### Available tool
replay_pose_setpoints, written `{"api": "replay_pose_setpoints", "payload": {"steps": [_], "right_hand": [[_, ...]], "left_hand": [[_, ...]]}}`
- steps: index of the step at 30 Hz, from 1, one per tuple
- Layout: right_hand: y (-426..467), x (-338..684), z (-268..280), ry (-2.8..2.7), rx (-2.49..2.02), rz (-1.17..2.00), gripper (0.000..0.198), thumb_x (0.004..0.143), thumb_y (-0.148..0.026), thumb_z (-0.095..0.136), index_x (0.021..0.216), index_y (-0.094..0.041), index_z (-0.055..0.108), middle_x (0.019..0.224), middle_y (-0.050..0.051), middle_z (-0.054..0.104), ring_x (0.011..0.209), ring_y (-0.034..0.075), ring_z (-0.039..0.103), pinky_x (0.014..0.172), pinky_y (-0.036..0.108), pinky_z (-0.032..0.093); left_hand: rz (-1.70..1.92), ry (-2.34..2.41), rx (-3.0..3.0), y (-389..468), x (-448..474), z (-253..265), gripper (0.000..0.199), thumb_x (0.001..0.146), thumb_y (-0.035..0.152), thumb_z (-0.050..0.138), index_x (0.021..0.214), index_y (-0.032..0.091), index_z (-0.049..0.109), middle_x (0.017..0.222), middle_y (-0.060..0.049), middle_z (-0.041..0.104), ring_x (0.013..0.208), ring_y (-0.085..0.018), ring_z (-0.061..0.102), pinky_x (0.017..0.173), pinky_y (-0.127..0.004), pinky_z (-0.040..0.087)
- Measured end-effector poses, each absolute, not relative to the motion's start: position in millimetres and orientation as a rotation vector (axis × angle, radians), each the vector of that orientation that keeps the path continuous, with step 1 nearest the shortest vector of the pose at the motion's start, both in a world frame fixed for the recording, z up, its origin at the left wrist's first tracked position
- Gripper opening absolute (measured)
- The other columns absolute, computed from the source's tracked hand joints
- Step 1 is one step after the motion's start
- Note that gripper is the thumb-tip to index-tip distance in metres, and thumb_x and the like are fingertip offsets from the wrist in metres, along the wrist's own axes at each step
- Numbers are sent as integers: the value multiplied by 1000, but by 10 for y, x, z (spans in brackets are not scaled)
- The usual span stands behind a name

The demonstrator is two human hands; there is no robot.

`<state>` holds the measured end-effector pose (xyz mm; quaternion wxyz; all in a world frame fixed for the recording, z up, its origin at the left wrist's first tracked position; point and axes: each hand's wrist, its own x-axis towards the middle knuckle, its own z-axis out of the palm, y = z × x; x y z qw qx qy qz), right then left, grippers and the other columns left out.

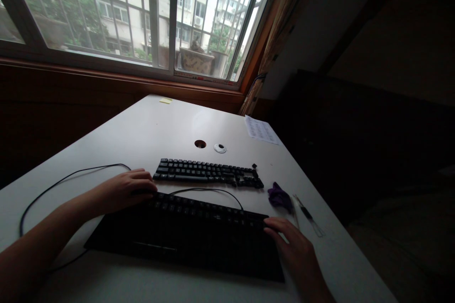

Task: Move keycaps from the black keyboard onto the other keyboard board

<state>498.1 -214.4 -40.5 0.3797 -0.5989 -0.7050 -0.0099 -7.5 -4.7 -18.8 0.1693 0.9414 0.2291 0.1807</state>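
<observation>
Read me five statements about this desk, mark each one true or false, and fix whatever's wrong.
1. The left hand is at the left end of the large black keyboard. True.
2. The right hand is holding the purple cloth. False: the right hand is at the keyboard's right end, and the purple cloth lies farther off.
3. Rows of black keycaps lie beyond the keyboard. True.
4. A printed sheet lies by the near left corner. False: the printed sheet lies at the far right.
5. A white ring lies right of the round hole. True.
</observation>
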Motion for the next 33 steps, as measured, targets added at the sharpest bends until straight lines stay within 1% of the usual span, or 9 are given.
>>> {"api": "replay_pose_setpoints", "payload": {"steps": [4, 7, 10, 16, 20, 22, 24, 29, 33], "right_hand": [[-2135, 4931, -382, -1891, -1455, -71, 16, 103, -38, 63, 108, -29, 75, 105, 2, 79, 96, 21, 78, 88, 34, 66], [-2142, 4944, -392, -1904, -1450, -85, 14, 103, -35, 63, 108, -30, 75, 104, 1, 79, 96, 21, 77, 87, 34, 66], [-2153, 4972, -423, -1913, -1465, -75, 14, 104, -34, 63, 111, -30, 75, 109, 1, 79, 100, 21, 77, 90, 34, 65], [-2186, 5017, -482, -1898, -1490, -19, 18, 104, -35, 62, 116, -31, 75, 115, 2, 79, 107, 22, 76, 94, 35, 64], [-2208, 5018, -506, -1811, -1614, 20, 22, 102, -43, 64, 117, -31, 75, 114, 3, 79, 104, 24, 77, 92, 37, 64], [-2210, 5006, -502, -1770, -1658, 38, 25, 100, -46, 65, 117, -31, 75, 112, 3, 79, 99, 24, 77, 89, 37, 65], [-2203, 4992, -491, -1760, -1642, 50, 24, 99, -46, 66, 113, -30, 77, 111, 4, 80, 98, 24, 77, 89, 38, 65], [-2183, 4975, -473, -1794, -1507, 56, 12, 99, -35, 68, 103, -30, 78, 112, 4, 80, 103, 25, 77, 92, 41, 65], [-2189, 4988, -471, -1829, -1492, 48, 10, 99, -31, 68, 101, -30, 79, 111, 4, 80, 102, 25, 77, 91, 42, 65]], "left_hand": [[528, 646, 2676, -55, -65, -178, 19, 104, 31, 60, 116, 27, 74, 108, -7, 72, 97, -20, 69, 86, -28, 56], [508, 648, 2672, -63, -67, -167, 19, 105, 30, 59, 117, 28, 73, 109, -7, 72, 98, -20, 69, 87, -28, 56], [507, 659, 2659, -70, -70, -161, 19, 104, 30, 60, 117, 28, 73, 109, -6, 72, 99, -20, 68, 87, -27, 55], [510, 649, 2668, -67, -67, -161, 19, 105, 31, 60, 118, 28, 74, 110, -6, 72, 99, -19, 69, 88, -27, 56], [547, 638, 2671, -76, -52, -127, 19, 104, 31, 61, 116, 27, 75, 107, -7, 72, 96, -20, 69, 85, -27, 57], [573, 627, 2667, -84, -44, -110, 19, 104, 30, 61, 114, 26, 76, 106, -7, 73, 94, -20, 70, 84, -27, 58], [578, 628, 2662, -87, -44, -107, 18, 103, 30, 62, 114, 27, 76, 105, -7, 73, 93, -20, 70, 83, -27, 58], [528, 642, 2671, -65, -69, -158, 19, 104, 30, 61, 117, 28, 75, 109, -7, 72, 97, -20, 69, 86, -27, 57], [516, 637, 2708, -50, -78, -184, 19, 105, 31, 60, 118, 27, 74, 109, -7, 72, 97, -20, 69, 86, -28, 56]]}}
